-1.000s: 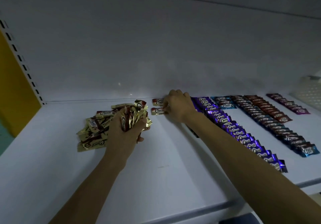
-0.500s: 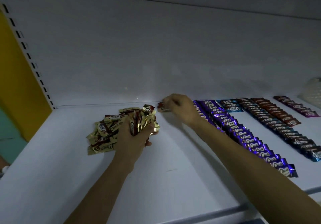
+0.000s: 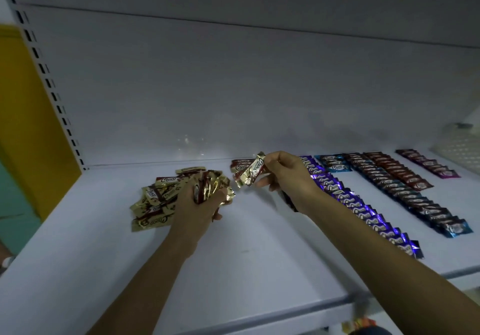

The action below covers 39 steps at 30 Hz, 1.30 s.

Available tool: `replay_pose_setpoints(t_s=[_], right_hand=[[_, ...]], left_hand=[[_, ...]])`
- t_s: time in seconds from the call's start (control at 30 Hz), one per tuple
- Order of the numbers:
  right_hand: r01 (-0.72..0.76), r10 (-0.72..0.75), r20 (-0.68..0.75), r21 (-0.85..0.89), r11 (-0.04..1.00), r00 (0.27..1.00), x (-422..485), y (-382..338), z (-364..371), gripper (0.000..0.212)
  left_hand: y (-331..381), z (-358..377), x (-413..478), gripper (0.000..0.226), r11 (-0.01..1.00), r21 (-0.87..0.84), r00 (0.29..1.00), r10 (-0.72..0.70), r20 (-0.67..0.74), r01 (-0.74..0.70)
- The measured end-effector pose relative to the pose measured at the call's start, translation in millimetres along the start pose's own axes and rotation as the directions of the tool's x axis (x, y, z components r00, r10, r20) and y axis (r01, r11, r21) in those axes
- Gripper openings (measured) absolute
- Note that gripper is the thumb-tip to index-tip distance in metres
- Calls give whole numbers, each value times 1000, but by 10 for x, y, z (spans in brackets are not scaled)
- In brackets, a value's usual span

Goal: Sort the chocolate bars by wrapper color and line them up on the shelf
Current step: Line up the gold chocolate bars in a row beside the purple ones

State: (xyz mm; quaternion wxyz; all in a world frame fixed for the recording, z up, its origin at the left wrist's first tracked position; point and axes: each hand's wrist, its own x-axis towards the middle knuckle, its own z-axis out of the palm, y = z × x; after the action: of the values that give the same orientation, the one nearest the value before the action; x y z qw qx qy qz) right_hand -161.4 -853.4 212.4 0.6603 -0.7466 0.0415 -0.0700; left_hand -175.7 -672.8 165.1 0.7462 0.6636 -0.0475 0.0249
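My left hand (image 3: 201, 204) grips a bunch of gold-wrapped chocolate bars (image 3: 211, 185) just above the white shelf (image 3: 246, 264). More gold bars lie in a loose pile (image 3: 153, 202) to its left. My right hand (image 3: 288, 176) pinches a single gold bar (image 3: 250, 173), lifted and tilted above the shelf. Behind it, two gold bars (image 3: 240, 165) lie flat near the back wall. To the right run sorted rows: purple bars (image 3: 361, 210), light blue bars (image 3: 335, 164), dark blue bars (image 3: 415, 199), red-brown bars (image 3: 400, 172) and magenta bars (image 3: 428, 164).
A yellow side panel (image 3: 28, 116) and a perforated upright (image 3: 49, 85) bound the shelf on the left. A pale mesh object (image 3: 459, 150) sits at the far right. Something colourful (image 3: 358, 324) shows below the shelf's front edge.
My right hand left the two gold bars at the back wall, drew back toward the left hand and now holds a single gold bar. The left hand kept its bunch.
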Motion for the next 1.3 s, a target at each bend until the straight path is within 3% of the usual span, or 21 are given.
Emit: replay_pose_setpoints(t_s=[0.17, 0.43, 0.63, 1.0, 1.2, 1.3], right_hand=[[-42, 44, 9, -167, 985, 999, -30, 52, 4, 19], [174, -154, 167, -113, 978, 974, -128, 19, 249, 18], [86, -88, 68, 23, 996, 994, -77, 27, 454, 16], [-123, 103, 84, 280, 952, 991, -113, 2, 400, 10], [-134, 100, 174, 200, 971, 980, -107, -16, 342, 16], [-111, 72, 221, 174, 979, 973, -149, -20, 327, 12]], left_hand=[[-44, -2, 38, 20, 1000, 12, 999, 17, -30, -17], [-12, 0, 28, 10, 998, -69, 1000, -1, -8, 0], [-4, -13, 35, 15, 993, -120, 1000, -15, -7, 14], [-13, -52, 51, 30, 989, -143, 999, -41, 11, 42], [2, -31, 27, 8, 992, -116, 999, -36, 29, 39], [12, -25, 10, 13, 997, -74, 999, -31, 17, 33]])
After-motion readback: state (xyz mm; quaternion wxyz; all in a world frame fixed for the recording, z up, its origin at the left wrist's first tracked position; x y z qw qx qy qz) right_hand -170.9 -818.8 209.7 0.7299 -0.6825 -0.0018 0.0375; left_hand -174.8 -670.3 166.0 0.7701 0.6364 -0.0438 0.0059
